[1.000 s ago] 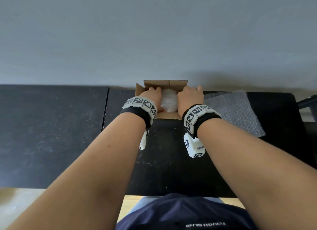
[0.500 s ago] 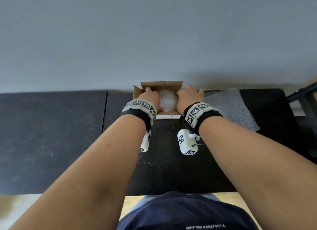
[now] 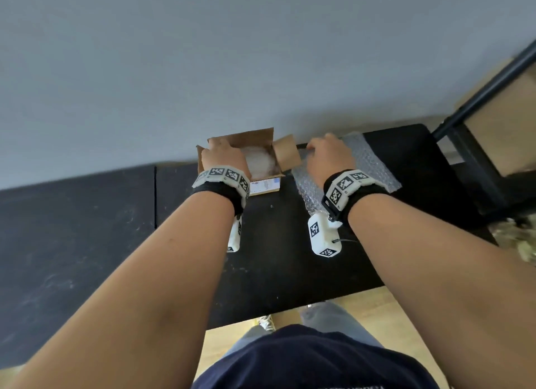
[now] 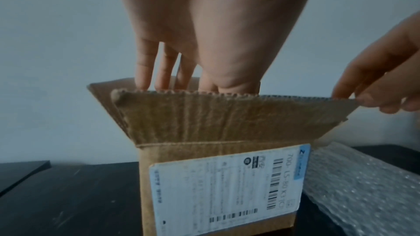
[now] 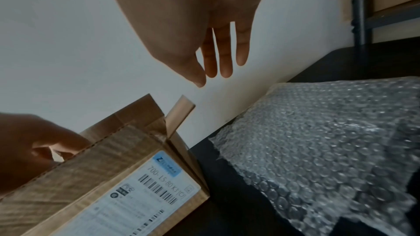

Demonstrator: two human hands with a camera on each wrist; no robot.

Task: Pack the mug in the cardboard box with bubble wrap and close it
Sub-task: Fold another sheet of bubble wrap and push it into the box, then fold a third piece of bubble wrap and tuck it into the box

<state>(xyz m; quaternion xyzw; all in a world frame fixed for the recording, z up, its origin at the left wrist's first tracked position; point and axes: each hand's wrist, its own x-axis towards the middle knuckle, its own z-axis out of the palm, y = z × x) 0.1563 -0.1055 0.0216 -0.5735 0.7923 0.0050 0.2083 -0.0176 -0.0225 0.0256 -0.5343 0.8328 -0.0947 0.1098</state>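
An open cardboard box (image 3: 265, 185) with a white label stands at the back of the black table (image 3: 275, 243). A white bubble-wrapped bundle (image 3: 259, 164) lies inside it; the mug itself is hidden. My left hand (image 3: 223, 156) reaches down into the box's left side. In the left wrist view its fingers (image 4: 143, 71) run straight down behind the near flap (image 4: 227, 114), tips hidden. My right hand (image 3: 327, 153) hovers right of the box over a flat bubble wrap sheet (image 3: 368, 168). Its fingers (image 5: 225, 60) are straight and hold nothing.
A grey wall rises directly behind the box. A black metal frame (image 3: 478, 84) with wooden panels stands at the right end of the table. A seam (image 3: 155, 197) splits the tabletop left of the box. The table's near edge is in front of my body.
My right hand has come out of the box and moved right, over the bubble wrap sheet. The box's right flap now stands free. The left hand stays in the box.
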